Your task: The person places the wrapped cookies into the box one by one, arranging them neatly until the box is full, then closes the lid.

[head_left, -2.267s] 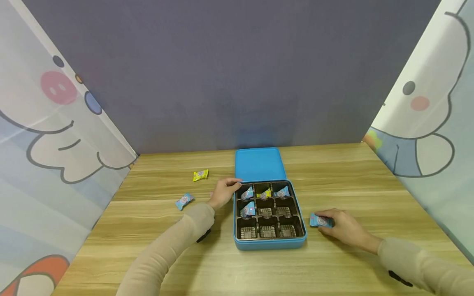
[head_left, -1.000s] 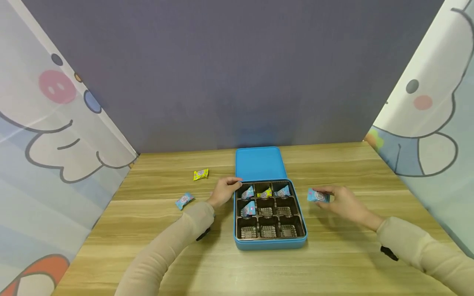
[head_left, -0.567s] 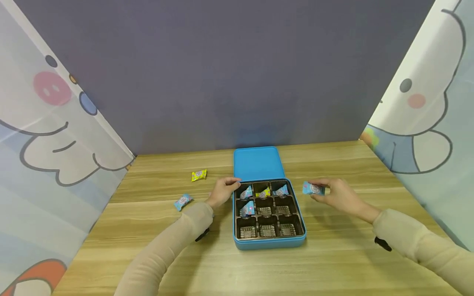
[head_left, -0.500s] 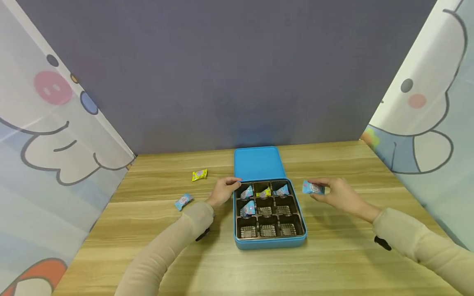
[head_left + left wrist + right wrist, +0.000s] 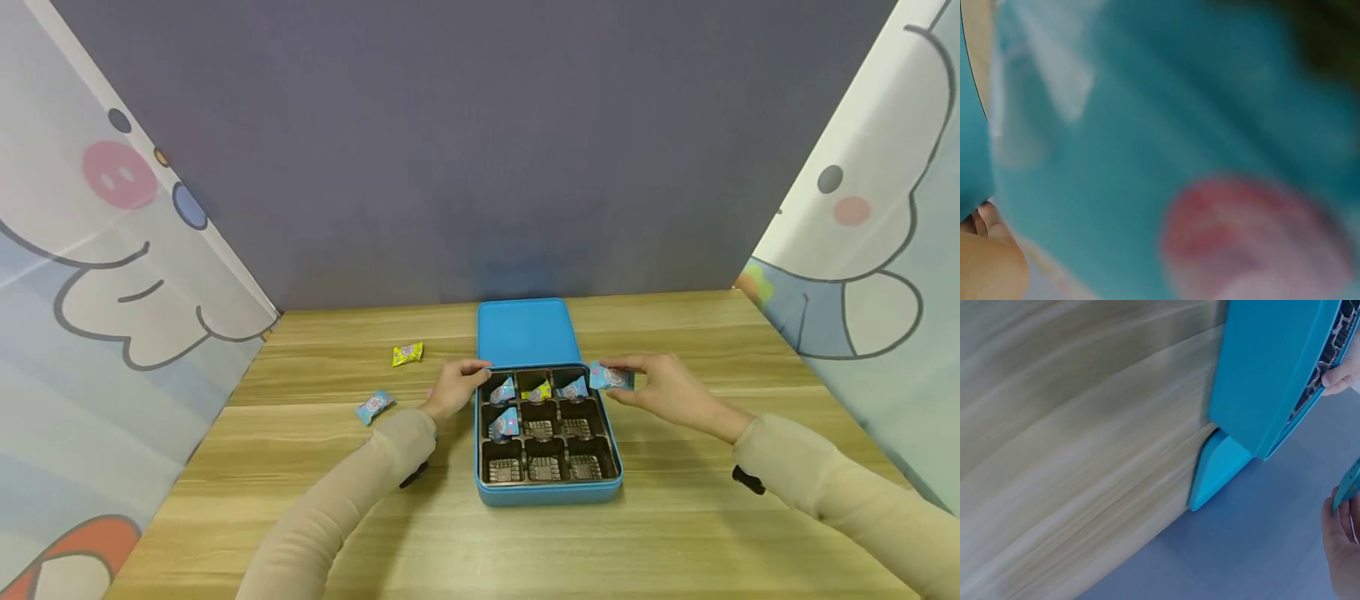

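Desk: Where's the main pc?

Op: On my remote feed, a held blue sweet [image 5: 609, 377] is pinched btwn thumb and fingers of the right hand [image 5: 663, 387], up at the back-right cnr of an open blue box [image 5: 547, 496]. Whether it touches the rim, I can't tell.

Desk: Other hand?

Op: Left hand [image 5: 452, 390] has thumb and fingers clamped on the box's left rim, nr the back.

Desk: Progress?

Op: I count 4 of 9 compartments [image 5: 543, 468] filled. Back row, L to R: first blue sweet [image 5: 502, 390], boxed yellow sweet [image 5: 537, 392], second blue sweet [image 5: 573, 388]. Mid row: third blue sweet [image 5: 505, 423], far left. Five are bare: two mid, all three front. My est.: just under half done.

Desk: What's left outside?

Op: Besides the one in hand, a loose yellow sweet [image 5: 408, 353] and a loose blue sweet [image 5: 374, 406] lie on the wooden table [image 5: 675, 521], left of the box. A pink scrap [image 5: 430, 392] peeks out beside the left hand; poss. another sweet, too hidden to ID.

Desk: Beyond?

Op: Lid [image 5: 527, 332] opened back, grey backdrop [image 5: 480, 150] behind, cartoon-print panels [image 5: 877, 250] either side.
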Demonstrator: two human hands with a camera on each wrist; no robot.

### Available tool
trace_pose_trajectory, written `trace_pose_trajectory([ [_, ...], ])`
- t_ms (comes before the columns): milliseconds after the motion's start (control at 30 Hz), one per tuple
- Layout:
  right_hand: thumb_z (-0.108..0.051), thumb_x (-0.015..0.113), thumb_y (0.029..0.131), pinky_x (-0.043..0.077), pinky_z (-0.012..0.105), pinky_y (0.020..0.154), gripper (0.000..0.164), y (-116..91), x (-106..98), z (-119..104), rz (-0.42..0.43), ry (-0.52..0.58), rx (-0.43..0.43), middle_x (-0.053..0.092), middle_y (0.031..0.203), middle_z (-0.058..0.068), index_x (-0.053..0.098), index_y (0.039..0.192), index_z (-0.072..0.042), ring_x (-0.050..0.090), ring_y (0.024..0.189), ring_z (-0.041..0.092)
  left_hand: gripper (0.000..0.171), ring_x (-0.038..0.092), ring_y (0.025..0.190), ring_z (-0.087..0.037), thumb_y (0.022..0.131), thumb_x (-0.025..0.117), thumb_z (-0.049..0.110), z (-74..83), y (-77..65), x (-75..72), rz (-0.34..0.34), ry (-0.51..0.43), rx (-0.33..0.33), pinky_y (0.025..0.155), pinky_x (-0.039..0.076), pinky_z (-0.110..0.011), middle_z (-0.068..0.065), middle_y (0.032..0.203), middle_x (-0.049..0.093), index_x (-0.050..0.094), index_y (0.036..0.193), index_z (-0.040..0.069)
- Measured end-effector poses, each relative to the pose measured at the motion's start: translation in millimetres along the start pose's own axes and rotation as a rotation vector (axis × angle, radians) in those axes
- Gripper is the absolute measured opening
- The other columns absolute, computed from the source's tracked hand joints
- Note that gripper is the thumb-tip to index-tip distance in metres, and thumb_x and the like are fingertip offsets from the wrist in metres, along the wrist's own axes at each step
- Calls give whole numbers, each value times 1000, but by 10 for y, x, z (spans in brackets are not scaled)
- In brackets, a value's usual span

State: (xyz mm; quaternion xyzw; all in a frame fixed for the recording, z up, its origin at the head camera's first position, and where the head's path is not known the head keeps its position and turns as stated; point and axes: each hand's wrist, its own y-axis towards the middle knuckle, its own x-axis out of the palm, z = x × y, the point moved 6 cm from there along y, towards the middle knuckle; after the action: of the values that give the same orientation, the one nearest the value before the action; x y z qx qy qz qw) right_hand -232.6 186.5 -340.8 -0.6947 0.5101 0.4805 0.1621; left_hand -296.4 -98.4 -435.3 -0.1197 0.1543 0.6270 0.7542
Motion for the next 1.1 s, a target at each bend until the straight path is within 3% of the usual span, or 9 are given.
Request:
trace_pose_trajectory([
  [67, -17, 73, 78, 40, 26, 62, 41, 40, 28, -37, -18, 7, -3, 67, 107, 12, 64, 117, -8, 54, 65, 8, 27, 58, 106, -24, 91, 57, 16, -8, 7, 2, 0, -3, 1, 94, 44, -43, -8, 111, 65, 64, 114, 7],
  [267, -20, 74, 77, 39, 28, 64, 43, 152, 112, -155, -49, 30, -26, 68, 105, 10, 64, 117, -8, 43, 58, 3, 26, 59, 103, -23, 91, 58, 16, -28, 15, -9, 2, 5, 2, 88, 48, -39, -8, 111, 65, 64, 115, 7],
  [567, -20, 74, 77, 34, 23, 54, 42, 294, 292, -276, -102, 38, -64, 68, 104, 10, 64, 116, -7, 42, 56, 7, 26, 59, 104, -22, 91, 57, 17, 12, 8, -7, 0, 27, 1, 90, 47, -41, -8, 111, 65, 64, 115, 9],
  [867, -17, 71, 80, 31, 19, 47, 38, 375, 468, -324, -169, 64, -160, 67, 86, 1, 65, 115, -6, 32, 48, 0, 26, 60, 100, -20, 91, 57, 17, 31, 21, -10, 4, 25, -6, 92, 44, -41, -6, 108, 66, 65, 114, 9],
  [967, -16, 71, 80, 28, 19, 44, 38, 378, 544, -314, -207, 90, -142, 67, 90, 2, 64, 115, -7, 25, 44, 1, 27, 60, 101, -21, 91, 57, 16, 45, 17, -5, -3, 15, 4, 88, 47, -39, -9, 109, 66, 64, 115, 7],
  [1100, -18, 72, 79, 30, 18, 47, 37, 378, 622, -325, -221, 88, -148, 67, 101, 4, 65, 114, -8, 32, 49, 2, 27, 59, 102, -22, 91, 57, 16, 30, 9, 0, -8, 5, 1, 84, 49, -36, -9, 110, 65, 64, 115, 7],
])
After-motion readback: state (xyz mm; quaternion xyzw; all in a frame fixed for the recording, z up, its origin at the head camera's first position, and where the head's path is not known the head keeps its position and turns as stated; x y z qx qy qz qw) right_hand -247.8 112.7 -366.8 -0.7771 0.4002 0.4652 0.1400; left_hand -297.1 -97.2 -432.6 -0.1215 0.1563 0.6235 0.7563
